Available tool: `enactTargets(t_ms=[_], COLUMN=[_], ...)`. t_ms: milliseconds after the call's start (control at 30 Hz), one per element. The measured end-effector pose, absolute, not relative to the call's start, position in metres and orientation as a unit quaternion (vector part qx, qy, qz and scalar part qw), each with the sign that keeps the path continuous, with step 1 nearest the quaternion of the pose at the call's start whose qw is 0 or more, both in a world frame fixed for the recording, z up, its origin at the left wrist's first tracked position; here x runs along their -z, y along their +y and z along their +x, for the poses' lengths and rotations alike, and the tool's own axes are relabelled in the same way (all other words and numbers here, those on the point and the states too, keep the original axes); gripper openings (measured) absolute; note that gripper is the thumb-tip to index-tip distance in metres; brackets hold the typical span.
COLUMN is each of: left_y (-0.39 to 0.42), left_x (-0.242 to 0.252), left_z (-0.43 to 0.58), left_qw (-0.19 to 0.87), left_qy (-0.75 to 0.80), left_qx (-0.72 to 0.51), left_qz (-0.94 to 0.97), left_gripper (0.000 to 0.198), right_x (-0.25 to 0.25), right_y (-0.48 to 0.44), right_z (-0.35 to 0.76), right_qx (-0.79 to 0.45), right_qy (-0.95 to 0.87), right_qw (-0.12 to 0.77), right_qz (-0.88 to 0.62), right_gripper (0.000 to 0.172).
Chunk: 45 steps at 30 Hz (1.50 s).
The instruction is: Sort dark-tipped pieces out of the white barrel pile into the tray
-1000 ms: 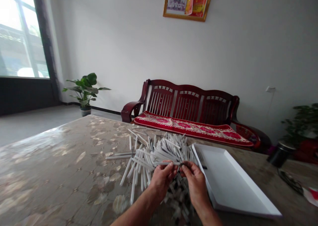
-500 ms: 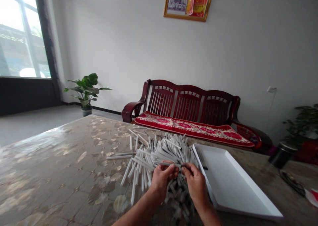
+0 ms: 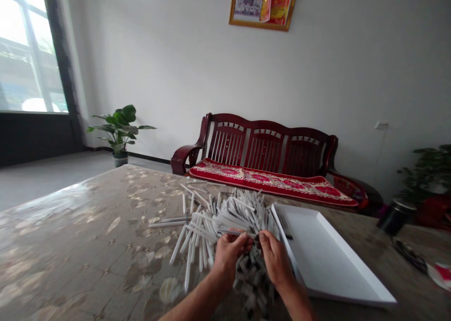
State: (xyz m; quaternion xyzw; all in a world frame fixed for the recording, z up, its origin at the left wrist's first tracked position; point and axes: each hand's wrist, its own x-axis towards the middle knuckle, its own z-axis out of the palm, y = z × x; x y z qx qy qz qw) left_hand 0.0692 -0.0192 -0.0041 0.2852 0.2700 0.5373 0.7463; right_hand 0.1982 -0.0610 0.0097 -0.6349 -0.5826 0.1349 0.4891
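My left hand (image 3: 227, 255) is closed on a slim grey pen-like stick (image 3: 228, 232), held roughly level above a heap of white, translucent pen-like tubes (image 3: 241, 210). Close to the stick's right end, the thumb and fingers of my right hand (image 3: 276, 260) are pinched together. Whether they grip that end or a small piece is hidden. Below and between my wrists lies a blurred pile of short dark and clear pieces, perhaps pen caps (image 3: 252, 283). More tubes fan out to the left across the patterned tabletop (image 3: 116, 246).
A shallow white tray (image 3: 338, 250) stands right of the heap, with a few dark slim sticks (image 3: 284, 223) at its far left corner. A black canister (image 3: 396, 216) and a cable (image 3: 410, 257) are farther right. Behind the table is a wooden bench (image 3: 268, 147).
The view has shifted slightly. My right hand has moved a little away from the stick's end, while my left hand keeps its hold.
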Motion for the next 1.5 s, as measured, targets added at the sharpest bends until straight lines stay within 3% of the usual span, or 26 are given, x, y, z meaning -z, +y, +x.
enactTargets(t_ms=[167, 333, 533, 733, 900, 1067, 1233, 1400, 1500], left_y=[-0.022, -0.021, -0.023, -0.024, -0.024, -0.027, -0.015, -0.003, -0.004], left_x=[0.004, 0.005, 0.005, 0.004, 0.005, 0.006, 0.001, -0.007, -0.009], left_z=[0.071, 0.073, 0.071, 0.072, 0.072, 0.074, 0.065, 0.042, 0.036], left_qw=[0.751, 0.741, 0.738, 0.719, 0.710, 0.699, 0.746, 0.831, 0.855], left_qy=[0.267, 0.262, 0.268, 0.256, 0.257, 0.229, 0.247, 0.239, 0.206], left_qx=[-0.528, -0.533, -0.534, -0.543, -0.541, -0.527, -0.438, -0.235, -0.169], left_qz=[0.294, 0.313, 0.314, 0.349, 0.371, 0.425, 0.436, 0.444, 0.445], left_gripper=[0.037, 0.039, 0.037, 0.036, 0.036, 0.037, 0.046, 0.062, 0.055], right_x=[-0.011, -0.011, -0.015, -0.011, -0.011, -0.008, -0.004, -0.003, -0.004], right_y=[-0.061, -0.060, -0.063, -0.063, -0.060, -0.057, -0.054, -0.050, -0.049], right_z=[0.196, 0.195, 0.195, 0.194, 0.197, 0.195, 0.202, 0.207, 0.206], right_qx=[-0.142, -0.296, -0.234, -0.389, -0.331, -0.349, -0.344, -0.271, -0.239], right_qy=[-0.566, -0.485, -0.522, -0.436, -0.474, -0.415, -0.380, -0.468, -0.496], right_qw=[0.513, 0.524, 0.549, 0.534, 0.551, 0.591, 0.612, 0.577, 0.556], right_qz=[-0.630, -0.634, -0.609, -0.611, -0.601, -0.598, -0.602, -0.612, -0.622], right_gripper=[0.042, 0.054, 0.049, 0.055, 0.051, 0.049, 0.055, 0.059, 0.059])
